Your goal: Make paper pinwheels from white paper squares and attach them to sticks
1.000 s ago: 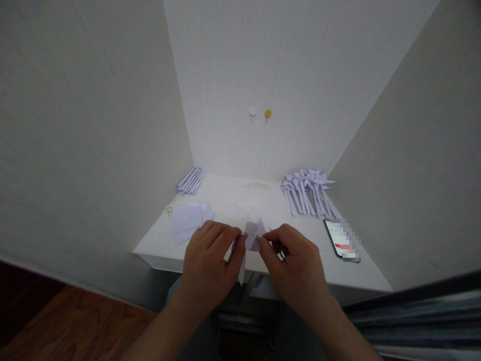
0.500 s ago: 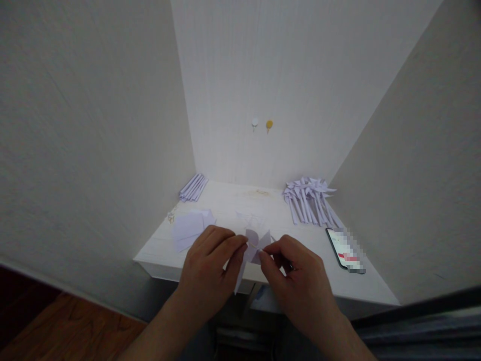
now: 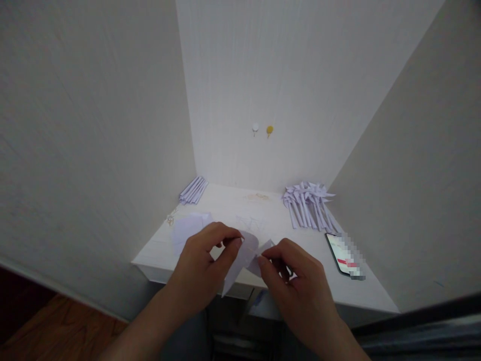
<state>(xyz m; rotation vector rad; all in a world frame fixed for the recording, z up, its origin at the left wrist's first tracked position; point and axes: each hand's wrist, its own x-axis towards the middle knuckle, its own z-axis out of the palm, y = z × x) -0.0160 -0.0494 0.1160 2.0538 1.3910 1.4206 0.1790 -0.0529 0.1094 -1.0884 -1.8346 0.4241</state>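
Between my hands, above the desk's front edge, is a white paper pinwheel [image 3: 248, 244] with curled, loose blades. My left hand [image 3: 206, 263] pinches one blade's corner between thumb and fingertips. My right hand [image 3: 296, 275] is closed, its thumb and forefinger pinching the pinwheel near its middle. A thin pale strip or stick shows between the two pinches, too small to name. My right fingers partly hide the far blades. Flat sheets of white paper [image 3: 188, 231] lie left of my left hand.
Rolled paper sticks [image 3: 193, 190] lie at the back left of the white desk [image 3: 221, 198]. Several paper pinwheels on sticks [image 3: 308, 203] are piled back right, with a phone [image 3: 343, 255] nearer me. Walls close in both sides; small hooks [image 3: 269, 130] are on the back wall.
My left hand has moved left and slightly away from my right, and the blade it pinches has opened out wider. My right hand keeps its pinch near the middle.
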